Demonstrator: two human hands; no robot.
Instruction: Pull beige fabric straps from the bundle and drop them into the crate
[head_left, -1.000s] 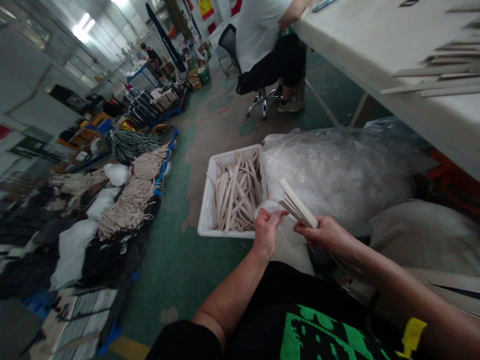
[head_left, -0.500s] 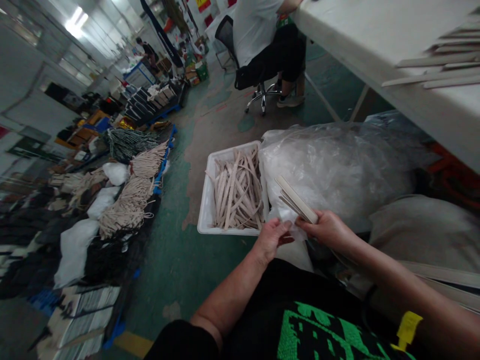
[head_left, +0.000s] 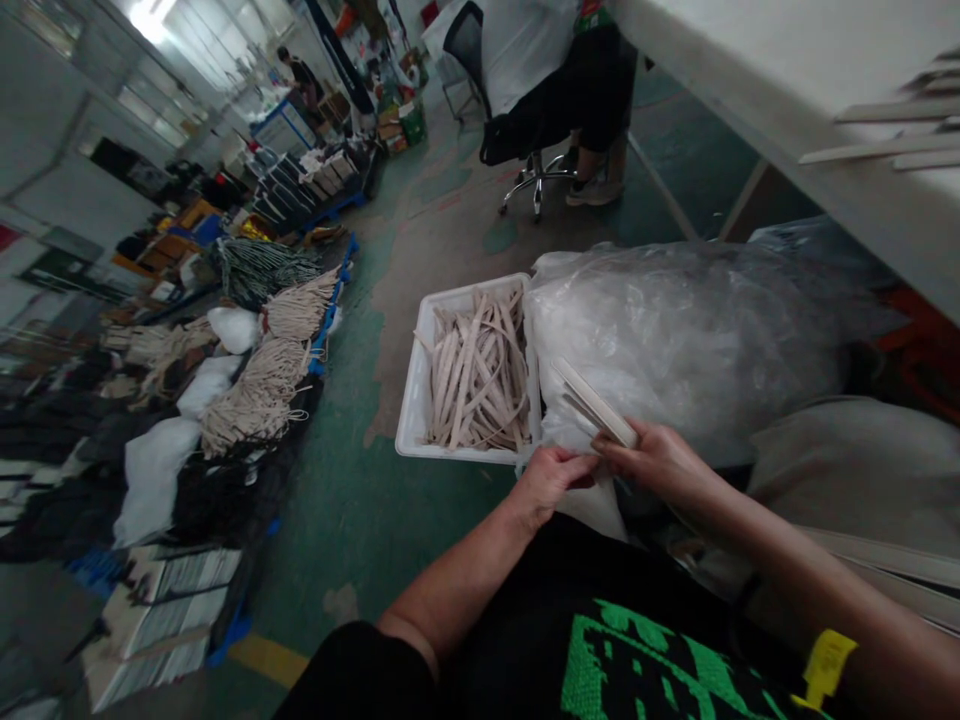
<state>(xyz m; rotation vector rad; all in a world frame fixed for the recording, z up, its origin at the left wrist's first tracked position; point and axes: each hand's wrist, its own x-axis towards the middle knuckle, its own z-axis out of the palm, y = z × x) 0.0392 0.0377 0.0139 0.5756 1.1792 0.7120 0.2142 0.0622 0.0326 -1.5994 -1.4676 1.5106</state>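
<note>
My right hand (head_left: 649, 455) is closed around a small bundle of flat beige strips (head_left: 596, 400), which point up and to the left. My left hand (head_left: 551, 482) meets it from the left, with thumb and forefinger pinched together close to the right fingertips. Thin clear plastic of a small bag (head_left: 564, 430) shows just above the left fingers, which appear to grip its edge; the exact hold is partly hidden. Just beyond the left hand stands a white plastic crate (head_left: 409, 415), filled with a loose heap of beige fabric strips (head_left: 476, 375).
A large clear plastic sack (head_left: 675, 330) lies right of the crate. A white table (head_left: 720, 60) at upper right bears more strips (head_left: 892, 150). A person sits on an office chair (head_left: 536, 180) ahead. Pallets with strap bundles (head_left: 255, 390) line the left of the green floor.
My left fingers have moved right and closed together beside the right hand. The strips remain in my right hand. The view has shifted slightly.
</note>
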